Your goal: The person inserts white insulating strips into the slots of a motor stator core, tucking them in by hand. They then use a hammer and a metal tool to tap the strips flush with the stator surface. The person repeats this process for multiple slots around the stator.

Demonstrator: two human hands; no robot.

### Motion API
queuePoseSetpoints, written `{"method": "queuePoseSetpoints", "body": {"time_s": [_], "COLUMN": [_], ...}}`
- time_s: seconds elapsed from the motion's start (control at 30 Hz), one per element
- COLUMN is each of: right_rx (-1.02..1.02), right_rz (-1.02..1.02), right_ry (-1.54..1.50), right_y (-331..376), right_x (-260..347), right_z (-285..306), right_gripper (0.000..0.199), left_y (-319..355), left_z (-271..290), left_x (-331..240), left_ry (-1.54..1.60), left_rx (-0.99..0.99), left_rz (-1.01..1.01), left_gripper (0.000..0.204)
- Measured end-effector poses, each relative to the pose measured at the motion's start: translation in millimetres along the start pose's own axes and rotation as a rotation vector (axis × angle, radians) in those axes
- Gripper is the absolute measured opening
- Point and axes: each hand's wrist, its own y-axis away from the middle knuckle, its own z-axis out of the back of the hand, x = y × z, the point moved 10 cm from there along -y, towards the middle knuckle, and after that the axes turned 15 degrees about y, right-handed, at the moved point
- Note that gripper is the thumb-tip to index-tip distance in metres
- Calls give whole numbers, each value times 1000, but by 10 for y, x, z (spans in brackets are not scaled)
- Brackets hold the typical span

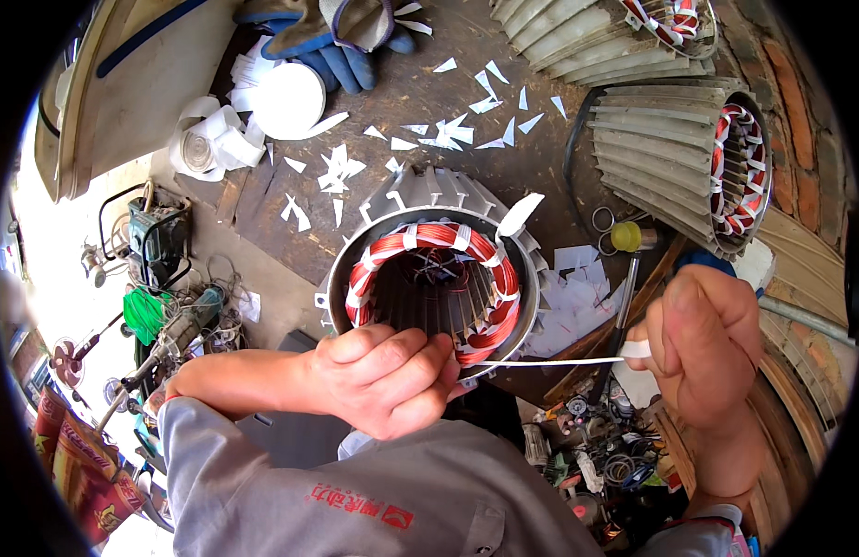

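Observation:
An electric motor stator (pixel 432 200) with a ribbed grey housing stands in front of me, its round opening facing up. Inside its rim runs a ring of red copper winding (pixel 504 278), bound at intervals with white tape. My left hand (pixel 388 376) is closed over the near side of this winding, its fingertips hidden inside the bore. From there a white binding tape (pixel 550 361) stretches taut to the right. My right hand (pixel 703 334) grips the tape's far end in a fist, clear of the housing. A white strip (pixel 520 214) sticks up from the far right rim.
Two more stators (pixel 666 153) lie at the far right. White paper scraps (pixel 448 133), tape rolls (pixel 207 139) and blue-grey gloves (pixel 341 46) are on the brown table (pixel 290 232). Paper pieces (pixel 573 302) and a hammer (pixel 629 269) lie right of the stator.

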Motion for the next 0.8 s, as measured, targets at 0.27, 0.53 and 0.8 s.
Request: {"method": "queuePoseSetpoints", "body": {"time_s": [0.27, 0.53, 0.8], "right_rx": [-294, -493, -747], "right_rz": [283, 383, 243], "right_ry": [-245, 77, 22], "right_y": [-152, -206, 237], "right_x": [-363, -368, -623], "right_z": [-88, -583, -827], "right_gripper": [32, 34, 35], "left_y": [-70, 673, 371], "left_z": [48, 56, 41], "left_x": [5, 612, 1117], "left_ry": [137, 868, 1317], "left_rx": [151, -791, -582], "left_rz": [207, 907, 969], "left_gripper": [40, 64, 36]}}
